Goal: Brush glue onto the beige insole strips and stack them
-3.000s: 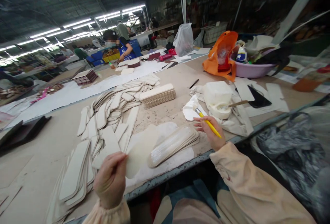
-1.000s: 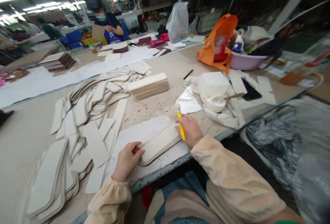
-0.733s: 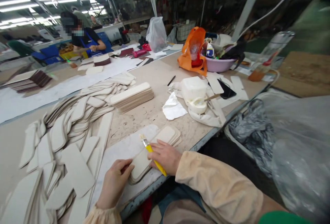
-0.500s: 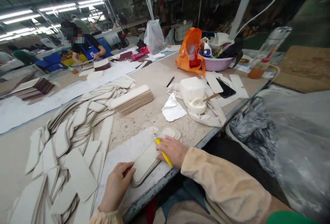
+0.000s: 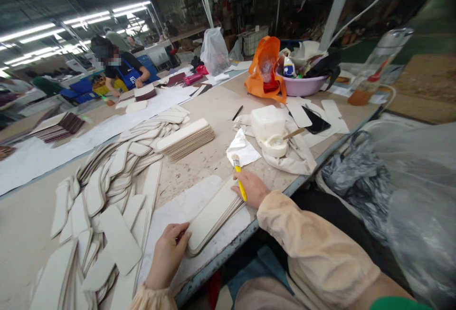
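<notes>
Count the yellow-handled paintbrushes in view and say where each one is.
1: the yellow-handled paintbrush is in the person's right hand, at the far end of the low stack of pale strips. Others could be hidden.

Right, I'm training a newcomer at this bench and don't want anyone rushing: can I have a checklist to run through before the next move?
1. Brush firmly in the right hand: ok, held by its yellow handle.
2. Left hand at the near stack: ok, fingertips at its left end.
3. Near stack squared up: not ok, its edges are fanned along the side nearest the person.
4. Bristles wet enough: cannot tell, too small to see.
5. White tub full enough: cannot tell, the level inside isn't clear.
6. Phone away from the brush: ok, it lies beyond the tub.
</notes>
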Action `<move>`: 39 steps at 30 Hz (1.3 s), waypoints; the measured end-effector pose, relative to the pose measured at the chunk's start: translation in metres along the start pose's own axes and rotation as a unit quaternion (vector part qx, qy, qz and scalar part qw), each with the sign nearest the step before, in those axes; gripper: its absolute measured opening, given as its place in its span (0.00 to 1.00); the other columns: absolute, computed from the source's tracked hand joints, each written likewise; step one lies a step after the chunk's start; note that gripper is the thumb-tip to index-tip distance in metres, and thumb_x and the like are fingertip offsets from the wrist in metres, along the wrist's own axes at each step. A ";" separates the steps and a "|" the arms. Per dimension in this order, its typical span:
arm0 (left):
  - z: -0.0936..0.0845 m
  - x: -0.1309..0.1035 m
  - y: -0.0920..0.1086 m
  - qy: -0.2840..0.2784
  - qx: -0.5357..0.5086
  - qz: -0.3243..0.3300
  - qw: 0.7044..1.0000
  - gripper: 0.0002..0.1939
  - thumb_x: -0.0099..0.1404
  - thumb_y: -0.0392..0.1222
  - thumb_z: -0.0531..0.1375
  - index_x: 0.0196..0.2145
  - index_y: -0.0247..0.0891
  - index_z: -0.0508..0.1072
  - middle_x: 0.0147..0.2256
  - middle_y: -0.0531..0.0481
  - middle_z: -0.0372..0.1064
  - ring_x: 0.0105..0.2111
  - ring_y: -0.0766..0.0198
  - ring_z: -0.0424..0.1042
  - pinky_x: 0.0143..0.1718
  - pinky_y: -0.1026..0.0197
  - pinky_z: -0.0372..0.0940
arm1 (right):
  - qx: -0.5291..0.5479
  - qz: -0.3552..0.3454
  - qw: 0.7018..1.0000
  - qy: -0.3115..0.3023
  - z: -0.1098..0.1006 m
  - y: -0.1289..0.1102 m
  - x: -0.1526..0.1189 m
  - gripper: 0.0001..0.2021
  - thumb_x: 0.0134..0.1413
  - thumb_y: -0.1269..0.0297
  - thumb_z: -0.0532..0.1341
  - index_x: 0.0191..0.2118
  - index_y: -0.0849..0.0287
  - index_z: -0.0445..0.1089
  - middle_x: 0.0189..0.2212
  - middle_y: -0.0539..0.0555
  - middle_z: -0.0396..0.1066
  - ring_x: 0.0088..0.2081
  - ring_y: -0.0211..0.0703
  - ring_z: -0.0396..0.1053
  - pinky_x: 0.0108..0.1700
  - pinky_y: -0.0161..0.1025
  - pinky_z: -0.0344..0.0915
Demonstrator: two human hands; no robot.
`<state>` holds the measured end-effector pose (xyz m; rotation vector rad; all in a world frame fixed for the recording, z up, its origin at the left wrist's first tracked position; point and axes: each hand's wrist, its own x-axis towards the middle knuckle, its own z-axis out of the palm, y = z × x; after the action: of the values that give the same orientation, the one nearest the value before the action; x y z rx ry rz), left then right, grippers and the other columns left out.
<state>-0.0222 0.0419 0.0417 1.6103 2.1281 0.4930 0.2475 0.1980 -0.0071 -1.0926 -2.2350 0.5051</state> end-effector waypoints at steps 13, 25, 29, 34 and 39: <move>-0.002 -0.001 0.006 -0.019 0.013 0.010 1.000 0.16 0.60 0.47 0.54 0.39 0.37 0.76 0.37 0.45 0.71 0.34 0.58 0.72 0.41 0.53 0.68 | 0.160 0.004 0.984 0.080 -0.003 0.001 0.005 0.13 0.49 0.71 0.61 0.41 0.55 0.60 0.53 0.61 0.66 0.55 0.50 0.65 0.55 0.50 0.63; -0.003 0.043 0.083 -0.042 -0.074 0.103 0.991 0.23 0.58 0.50 0.60 0.49 0.38 0.72 0.47 0.44 0.72 0.46 0.56 0.71 0.47 0.54 0.65 | 0.434 0.062 0.894 0.091 -0.033 -0.030 0.014 0.15 0.51 0.62 0.65 0.39 0.53 0.57 0.51 0.57 0.66 0.40 0.39 0.70 0.38 0.38 0.70; 0.006 0.050 0.114 -0.115 -0.136 0.088 0.980 0.15 0.61 0.49 0.56 0.38 0.37 0.75 0.32 0.51 0.74 0.33 0.61 0.71 0.35 0.60 0.65 | 0.431 0.047 0.895 0.104 -0.044 -0.033 0.013 0.13 0.52 0.61 0.64 0.36 0.54 0.57 0.45 0.55 0.69 0.43 0.41 0.70 0.38 0.38 0.69; 0.009 0.035 0.124 -0.080 -0.213 0.044 0.973 0.16 0.63 0.51 0.53 0.40 0.38 0.74 0.32 0.50 0.74 0.35 0.59 0.71 0.33 0.61 0.66 | 0.474 0.069 0.871 0.112 -0.052 -0.030 0.011 0.17 0.49 0.58 0.66 0.36 0.54 0.56 0.34 0.48 0.68 0.32 0.36 0.66 0.32 0.34 0.65; 0.009 0.023 0.132 -0.046 -0.196 0.052 0.978 0.16 0.63 0.52 0.54 0.36 0.38 0.74 0.29 0.49 0.73 0.35 0.57 0.71 0.33 0.60 0.66 | 0.520 0.063 0.845 0.112 -0.057 -0.030 0.010 0.17 0.48 0.59 0.67 0.34 0.54 0.56 0.29 0.45 0.64 0.27 0.34 0.61 0.31 0.33 0.61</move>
<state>0.0846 0.0994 0.0996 1.4865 1.7508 0.8000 0.2623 0.1927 0.0566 -0.6329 -1.3091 1.3514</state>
